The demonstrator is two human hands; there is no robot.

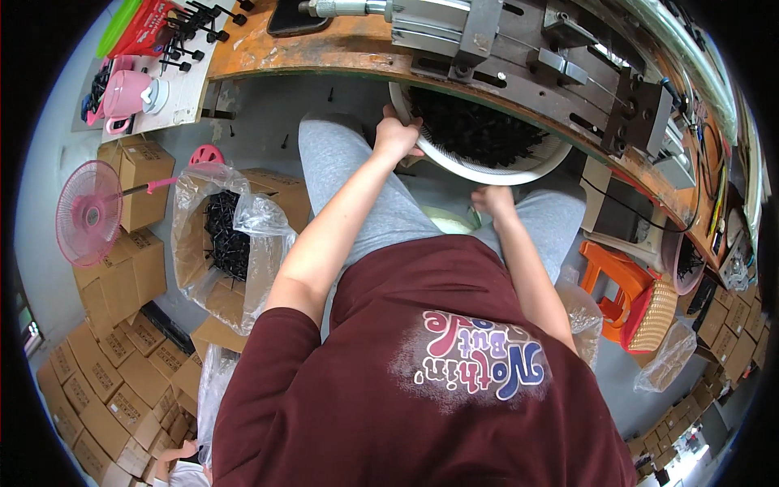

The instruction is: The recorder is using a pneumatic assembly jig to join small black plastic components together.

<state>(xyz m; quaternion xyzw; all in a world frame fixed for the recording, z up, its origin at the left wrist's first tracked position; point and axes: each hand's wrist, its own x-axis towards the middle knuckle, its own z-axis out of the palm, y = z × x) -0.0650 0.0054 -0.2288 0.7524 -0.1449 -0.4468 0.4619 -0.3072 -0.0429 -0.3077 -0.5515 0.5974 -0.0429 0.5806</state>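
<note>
A white round plastic basket full of small black parts sits between my knees, partly under the workbench edge. My left hand is closed on the left side of its rim. Just below the near rim is my right hand, its fingers curled. Whatever they hold, if anything, is hidden. A pale green object shows between my thighs beside that hand. Above the basket, a metal clamping fixture is mounted on the wooden workbench.
A phone lies on the bench. On the left table are a pink cup and black knobbed parts. A pink fan and a plastic-lined carton of black parts stand left; an orange stool stands right. Behind me is another person's arm.
</note>
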